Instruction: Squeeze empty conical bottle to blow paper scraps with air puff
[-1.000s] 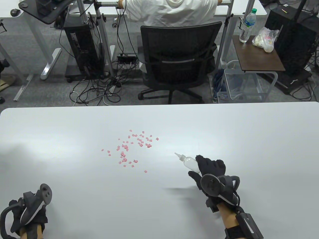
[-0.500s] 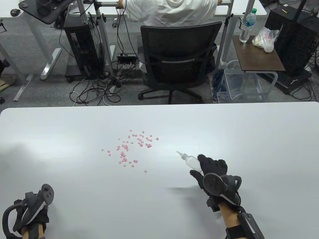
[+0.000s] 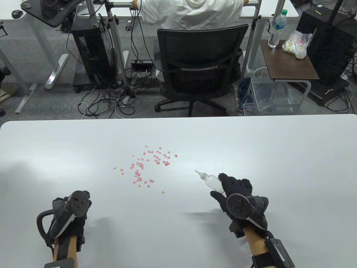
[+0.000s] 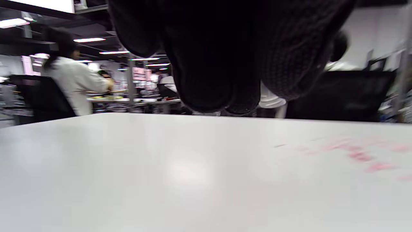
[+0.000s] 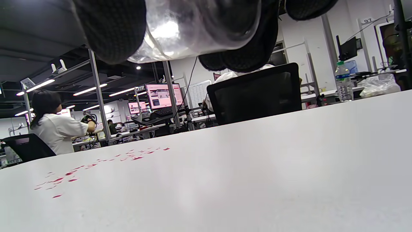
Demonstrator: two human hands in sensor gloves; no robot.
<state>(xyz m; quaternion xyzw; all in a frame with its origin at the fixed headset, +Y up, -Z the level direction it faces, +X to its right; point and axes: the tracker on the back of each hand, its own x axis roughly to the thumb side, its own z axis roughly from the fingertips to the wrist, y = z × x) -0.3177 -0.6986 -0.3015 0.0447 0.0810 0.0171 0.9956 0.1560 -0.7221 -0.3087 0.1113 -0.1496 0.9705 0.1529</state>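
Several small pink paper scraps [image 3: 147, 167] lie scattered on the white table [image 3: 251, 145]. My right hand [image 3: 231, 189] grips a clear conical bottle [image 3: 210, 181] above the table, its white nozzle pointing up-left toward the scraps. In the right wrist view the bottle [image 5: 180, 29] sits between my gloved fingers [image 5: 112, 29], and the scraps [image 5: 106, 161] show at the left. My left hand [image 3: 72, 212] is over the table at the lower left, holding nothing. Its fingers [image 4: 206, 64] look curled in the left wrist view, with the scraps [image 4: 360, 154] blurred at the right.
The table's far edge [image 3: 178, 118] runs across the middle of the table view. Beyond it stand a black office chair [image 3: 200, 67], a seated person, computer towers and a small side table [image 3: 287, 61] with a water bottle.
My left hand has moved up and to the right from the lower left corner onto the table. My right hand and the bottle have shifted only slightly, the nozzle wavering near the same spot.
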